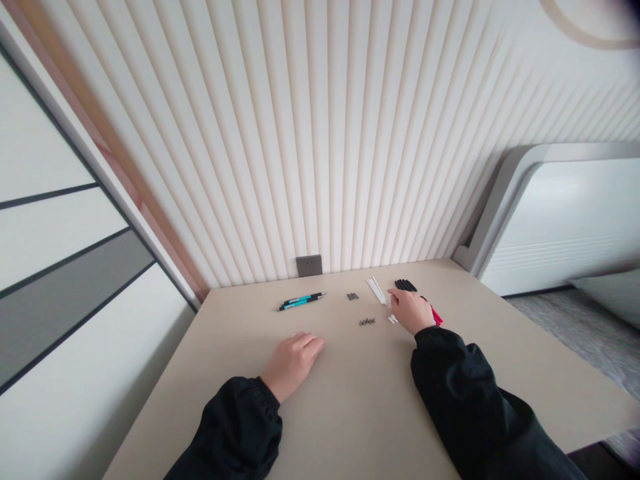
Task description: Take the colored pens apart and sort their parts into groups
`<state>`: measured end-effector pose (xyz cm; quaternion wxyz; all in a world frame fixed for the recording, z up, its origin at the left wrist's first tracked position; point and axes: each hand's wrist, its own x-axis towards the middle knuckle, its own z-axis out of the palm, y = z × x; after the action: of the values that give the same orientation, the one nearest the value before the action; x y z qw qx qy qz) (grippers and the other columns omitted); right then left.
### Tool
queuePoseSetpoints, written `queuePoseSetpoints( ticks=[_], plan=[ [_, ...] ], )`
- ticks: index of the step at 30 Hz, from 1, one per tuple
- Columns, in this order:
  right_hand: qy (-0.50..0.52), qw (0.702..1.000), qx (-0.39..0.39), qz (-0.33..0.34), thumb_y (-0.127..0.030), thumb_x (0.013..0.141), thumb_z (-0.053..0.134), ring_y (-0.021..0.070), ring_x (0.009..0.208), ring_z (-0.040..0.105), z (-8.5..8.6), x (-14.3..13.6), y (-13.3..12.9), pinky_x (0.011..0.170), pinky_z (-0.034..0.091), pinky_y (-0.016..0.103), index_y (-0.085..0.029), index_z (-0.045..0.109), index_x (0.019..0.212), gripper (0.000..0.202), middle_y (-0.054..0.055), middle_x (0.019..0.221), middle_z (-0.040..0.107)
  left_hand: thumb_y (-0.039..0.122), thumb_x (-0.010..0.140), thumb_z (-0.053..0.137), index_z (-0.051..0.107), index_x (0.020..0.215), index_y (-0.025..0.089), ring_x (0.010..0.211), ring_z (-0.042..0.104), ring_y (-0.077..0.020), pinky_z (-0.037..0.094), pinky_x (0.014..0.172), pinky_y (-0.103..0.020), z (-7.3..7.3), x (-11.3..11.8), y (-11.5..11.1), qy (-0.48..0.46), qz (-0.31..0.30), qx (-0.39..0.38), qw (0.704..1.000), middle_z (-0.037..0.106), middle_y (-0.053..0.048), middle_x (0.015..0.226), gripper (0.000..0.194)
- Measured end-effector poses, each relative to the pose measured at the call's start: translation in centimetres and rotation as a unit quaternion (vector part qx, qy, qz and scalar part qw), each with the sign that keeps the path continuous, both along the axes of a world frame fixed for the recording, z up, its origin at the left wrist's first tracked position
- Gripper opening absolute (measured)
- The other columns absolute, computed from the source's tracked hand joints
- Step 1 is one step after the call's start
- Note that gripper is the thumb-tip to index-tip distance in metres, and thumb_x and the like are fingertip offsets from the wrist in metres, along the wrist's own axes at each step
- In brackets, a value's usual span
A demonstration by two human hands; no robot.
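My left hand (294, 363) rests on the table with its fingers lying loosely together, and nothing shows in it. Farther right, my right hand (411, 311) is bent over the small parts, its fingertips drawn together beside the lower end of the thin white rods (376, 291). Whatever those fingertips hold is hidden. Red pieces (437, 316) stick out from behind this hand, partly covered by it. Just behind it lies a row of black tubes (405, 285). Small white pieces (393, 319) are close to its left side.
Two blue-and-black pens (301, 301) lie at the back left of the table (350, 413). Small dark grey parts (353, 297) and metallic pieces (367, 321) sit near the middle. A dark wall socket (309, 265) is behind the table, and a bed headboard (565, 213) stands to the right.
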<state>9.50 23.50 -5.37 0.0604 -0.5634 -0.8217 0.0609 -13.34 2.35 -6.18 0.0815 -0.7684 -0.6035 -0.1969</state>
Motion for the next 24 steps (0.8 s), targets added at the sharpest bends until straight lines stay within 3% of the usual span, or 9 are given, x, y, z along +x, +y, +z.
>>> queuePoseSetpoints(
  ticks=[6, 24],
  plan=[
    [-0.008, 1.0, -0.016, 0.02, -0.026, 0.092, 0.036, 0.0242, 0.095, 0.064, 0.24, 0.1, -0.02, 0.08, 0.043, 0.032, -0.034, 0.059, 0.124, 0.04, 0.008, 0.104, 0.069, 0.02, 0.095, 0.044, 0.065, 0.095, 0.019, 0.076, 0.062, -0.0151, 0.052, 0.069, -0.026, -0.36, -0.09, 0.08, 0.002, -0.006, 0.004, 1.0, 0.066, -0.003, 0.081, 0.021],
    [-0.023, 0.998, -0.029, 0.041, -0.026, 0.091, 0.039, 0.0251, 0.096, 0.065, -0.17, 0.17, -0.22, 0.081, 0.044, 0.034, -0.034, 0.063, 0.119, 0.038, 0.009, 0.105, 0.069, 0.02, 0.095, 0.043, 0.065, 0.094, 0.019, 0.076, 0.062, -0.015, 0.051, 0.069, -0.026, -0.42, -0.09, 0.13, 0.004, -0.009, 0.005, 1.0, 0.065, -0.003, 0.08, 0.022]
  ],
)
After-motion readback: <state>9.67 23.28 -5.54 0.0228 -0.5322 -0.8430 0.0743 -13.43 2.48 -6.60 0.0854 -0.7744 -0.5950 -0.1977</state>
